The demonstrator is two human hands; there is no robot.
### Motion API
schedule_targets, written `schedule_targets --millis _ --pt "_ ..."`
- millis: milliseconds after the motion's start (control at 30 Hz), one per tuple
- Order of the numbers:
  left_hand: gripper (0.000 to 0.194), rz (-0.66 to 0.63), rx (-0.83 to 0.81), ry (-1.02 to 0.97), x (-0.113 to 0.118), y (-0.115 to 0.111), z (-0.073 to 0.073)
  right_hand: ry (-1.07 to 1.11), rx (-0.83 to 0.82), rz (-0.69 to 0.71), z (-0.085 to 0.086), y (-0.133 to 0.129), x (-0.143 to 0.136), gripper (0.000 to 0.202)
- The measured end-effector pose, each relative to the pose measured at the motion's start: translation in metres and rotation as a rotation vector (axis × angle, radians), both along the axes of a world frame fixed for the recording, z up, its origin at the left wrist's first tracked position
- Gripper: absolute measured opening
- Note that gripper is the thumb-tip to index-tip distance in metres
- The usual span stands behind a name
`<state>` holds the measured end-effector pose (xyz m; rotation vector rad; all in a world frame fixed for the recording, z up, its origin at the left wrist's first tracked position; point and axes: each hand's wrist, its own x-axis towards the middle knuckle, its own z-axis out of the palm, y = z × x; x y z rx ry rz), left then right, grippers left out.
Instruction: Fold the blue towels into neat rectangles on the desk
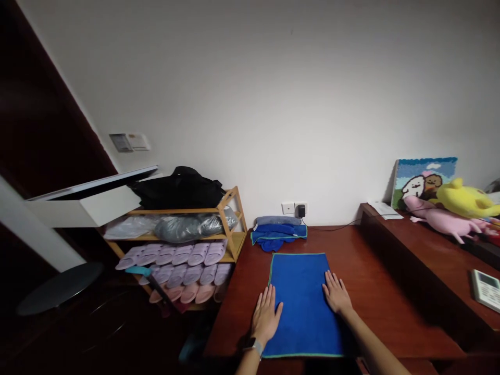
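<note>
A blue towel (300, 307) with a green edge lies spread flat on the reddish-brown table (375, 291), its near edge by the table's front. My left hand (266, 315) rests flat on the towel's left side, fingers stretched out, a watch on the wrist. On the right side of the towel lies my right hand (336, 292), palm down with its fingers extended. Neither hand grips anything. Behind the towel, against the wall, sits a heap of folded blue cloths (278, 234) with a greyish one on top.
Left of the table stands a wooden rack (233, 229) with several slippers (197, 253) and a black bag (182, 190). A raised ledge on the right holds plush toys (441, 219) and a white device (486, 289). A black charger (301, 210) and its cable are at the wall.
</note>
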<state>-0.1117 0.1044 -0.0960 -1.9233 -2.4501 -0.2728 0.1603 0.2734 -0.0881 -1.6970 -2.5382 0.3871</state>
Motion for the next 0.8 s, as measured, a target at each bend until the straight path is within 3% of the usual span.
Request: schedule_targets --millis 133,233,300,400,500,600,800 --pt "0.07 0.016 -0.003 -0.001 -0.007 0.007 -0.002 0.026 0.034 0.015 -0.014 0.006 0.0 0.072" --pt "0.073 0.099 0.054 -0.013 0.009 0.032 0.007 0.041 0.038 0.014 -0.021 0.007 0.0 0.072" --pt "0.071 0.014 0.101 -0.027 0.034 0.057 0.012 0.043 0.041 0.012 -0.023 0.008 0.0 0.072" --pt "0.066 -0.253 0.116 -0.067 0.078 0.092 0.011 0.043 0.04 0.02 -0.021 0.008 0.0 0.072" --pt "0.068 -0.302 0.066 -0.107 0.103 0.108 0.0 0.055 0.032 0.026 -0.019 0.008 0.001 0.071" --pt "0.071 -0.249 0.027 -0.095 0.088 0.103 -0.008 0.06 0.033 0.024 -0.018 0.008 0.001 0.071" --pt "0.072 -0.012 0.002 -0.019 0.006 0.065 -0.002 0.023 0.023 0.007 -0.014 0.006 0.0 0.071"
